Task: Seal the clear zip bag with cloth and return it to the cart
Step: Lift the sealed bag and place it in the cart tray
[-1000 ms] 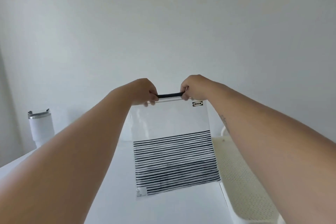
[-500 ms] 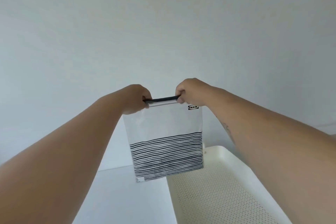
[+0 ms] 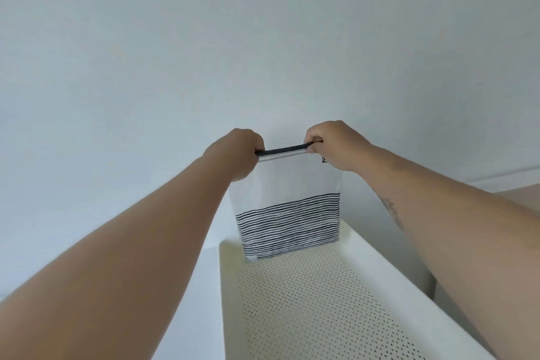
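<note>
A person holds a clear plastic zip bag upright at arm's length, above the far end of a cream-white cart tray with a perforated floor. The left hand is clenched around the bag's top left corner, fingers curled in and gripping the end of the dark zip strip that runs along the mouth. The right hand grasps the top right corner in the same manner, fingers closed tight over the other end of the strip, and it partly covers a small black label printed just beneath. Between the two fists the strip is stretched in a nearly straight line, rising a little toward the right.

The bag's upper half is transparent and shows the pale wall behind it; its lower half carries a band of thin black horizontal stripes. Whether the stripes belong to the bag or to a cloth inside cannot be told from this view. The bottom edge of the bag hangs at the inner far end of the tray, and whether it touches the perforated floor cannot be told. A white surface lies just beside the tray's left rim. Both bare forearms reach in from the lower corners, the right one passing over the tray's right wall.
</note>
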